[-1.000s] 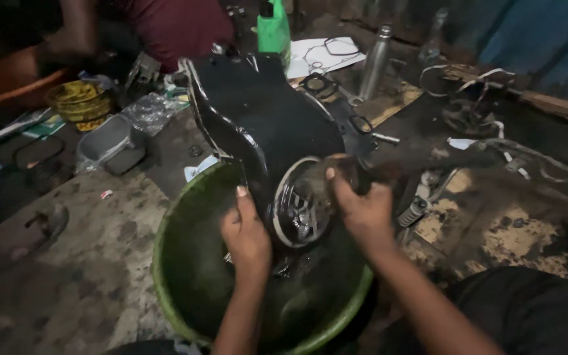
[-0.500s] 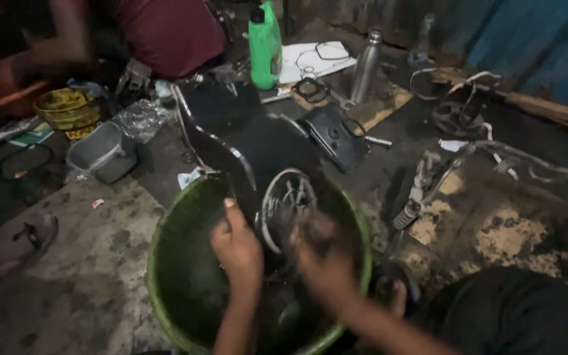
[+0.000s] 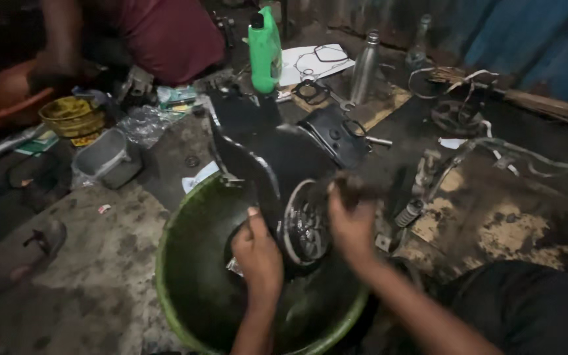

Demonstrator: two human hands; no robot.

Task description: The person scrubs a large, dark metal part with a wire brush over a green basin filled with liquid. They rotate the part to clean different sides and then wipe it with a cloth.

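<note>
A large black engine casing (image 3: 267,148) leans into a green plastic basin (image 3: 185,276) on the floor, its round metal-rimmed opening (image 3: 305,227) facing me. My left hand (image 3: 258,253) grips the casing's lower left edge beside that opening. My right hand (image 3: 352,220) is closed on a dark, dirty brush or rag (image 3: 356,187) pressed against the opening's upper right rim. What lies at the basin's bottom is too dark to see.
A green oil bottle (image 3: 264,49), steel flask (image 3: 365,66), gaskets on white paper (image 3: 317,59) and a black cover (image 3: 333,135) lie behind. A grey tub (image 3: 103,158) and yellow bowl (image 3: 70,115) sit left. Another person in a maroon shirt (image 3: 172,33) crouches beyond. Cables and a spring (image 3: 410,212) lie right.
My right hand has risen from low inside the basin back up to the opening's upper right rim. The casing has shifted slightly right, and my left hand has kept its grip.
</note>
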